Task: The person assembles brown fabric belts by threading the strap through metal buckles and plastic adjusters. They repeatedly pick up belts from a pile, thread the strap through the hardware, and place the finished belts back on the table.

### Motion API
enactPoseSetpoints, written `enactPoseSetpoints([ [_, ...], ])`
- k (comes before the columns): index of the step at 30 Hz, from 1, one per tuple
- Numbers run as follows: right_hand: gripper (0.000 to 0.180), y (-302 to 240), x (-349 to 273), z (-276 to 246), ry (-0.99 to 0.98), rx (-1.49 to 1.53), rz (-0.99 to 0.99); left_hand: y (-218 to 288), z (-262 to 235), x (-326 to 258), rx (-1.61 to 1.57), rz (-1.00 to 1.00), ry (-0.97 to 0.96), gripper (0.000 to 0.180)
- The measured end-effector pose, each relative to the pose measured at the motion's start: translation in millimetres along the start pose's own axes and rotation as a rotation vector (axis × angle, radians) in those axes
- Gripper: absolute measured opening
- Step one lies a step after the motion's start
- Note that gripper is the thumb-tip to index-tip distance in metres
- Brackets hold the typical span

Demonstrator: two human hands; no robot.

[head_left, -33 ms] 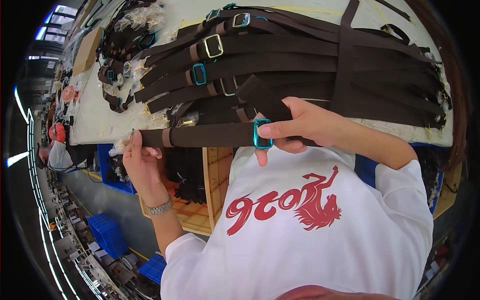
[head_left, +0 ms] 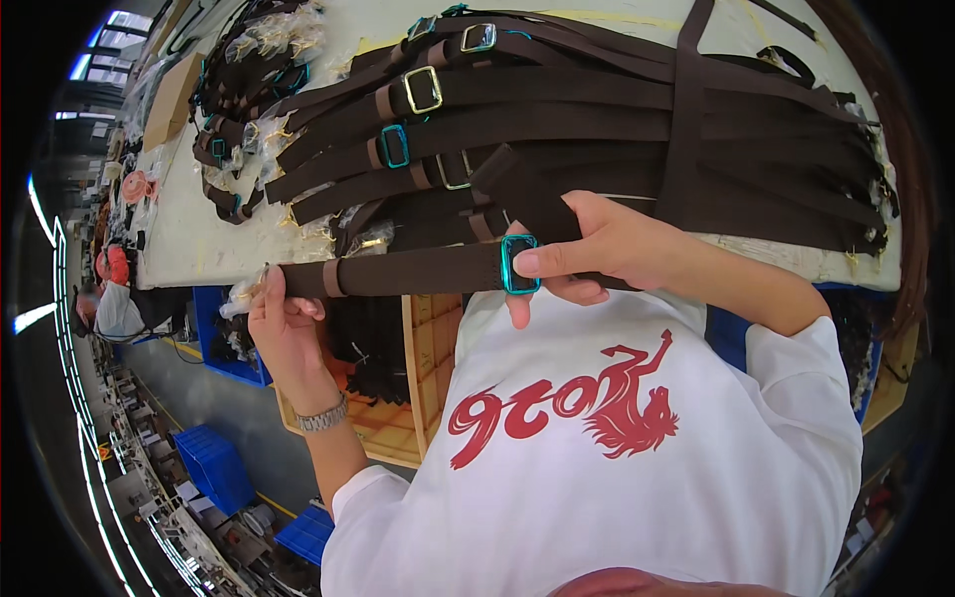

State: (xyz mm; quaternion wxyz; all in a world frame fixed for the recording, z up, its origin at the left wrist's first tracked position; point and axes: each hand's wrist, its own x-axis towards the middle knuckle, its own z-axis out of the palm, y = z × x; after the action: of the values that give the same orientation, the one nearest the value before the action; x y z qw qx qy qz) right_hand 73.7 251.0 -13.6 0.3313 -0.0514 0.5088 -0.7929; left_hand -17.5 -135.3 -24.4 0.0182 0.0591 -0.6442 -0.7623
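Note:
A dark brown strap (head_left: 418,271) is stretched between my two hands along the table's near edge. My left hand (head_left: 284,310) pinches its left end, where a metal fitting in clear plastic wrap (head_left: 249,287) shows. A brown keeper loop (head_left: 331,278) encircles the strap near that end. My right hand (head_left: 582,254) grips the strap at a rectangular buckle (head_left: 519,264) edged in blue film, its thumb pressed on the buckle. Beyond that hand a loose strap end (head_left: 512,179) sticks up and leans left. The right fingers are partly hidden behind the strap.
A layered pile of brown straps (head_left: 597,124) with buckles covers the table (head_left: 164,249), with one strap (head_left: 684,119) lying across it. More wrapped straps (head_left: 239,139) lie at the far left. Beneath the edge stand a wooden crate (head_left: 423,368) and blue bins (head_left: 214,468).
My left hand has shifted very slightly right, and the buckle under my right thumb slightly left. Both hands keep their grip on the strap.

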Motion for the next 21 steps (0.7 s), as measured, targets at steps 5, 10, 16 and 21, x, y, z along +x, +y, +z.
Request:
enactPoseSetpoints([
  [5,0.026,2.0,1.4,3.1,-0.052,-0.029,-0.056,-28.3,-14.3,-29.9,0.047,-0.1,0.009,0.024],
  [10,0.027,-3.3,0.2,15.2,-0.024,-0.204,0.072,-9.1,18.8,-65.3,1.159,0.395,-0.256,0.058],
  [16,0.028,9.1,3.5,20.8,0.023,-0.287,0.078,16.8,99.8,-86.4,0.91,0.695,-0.865,0.071],
  [21,0.03,14.8,-4.7,22.0,0.129,-0.199,0.071,-3.6,115.2,-81.4,0.864,0.775,-0.891,0.063],
])
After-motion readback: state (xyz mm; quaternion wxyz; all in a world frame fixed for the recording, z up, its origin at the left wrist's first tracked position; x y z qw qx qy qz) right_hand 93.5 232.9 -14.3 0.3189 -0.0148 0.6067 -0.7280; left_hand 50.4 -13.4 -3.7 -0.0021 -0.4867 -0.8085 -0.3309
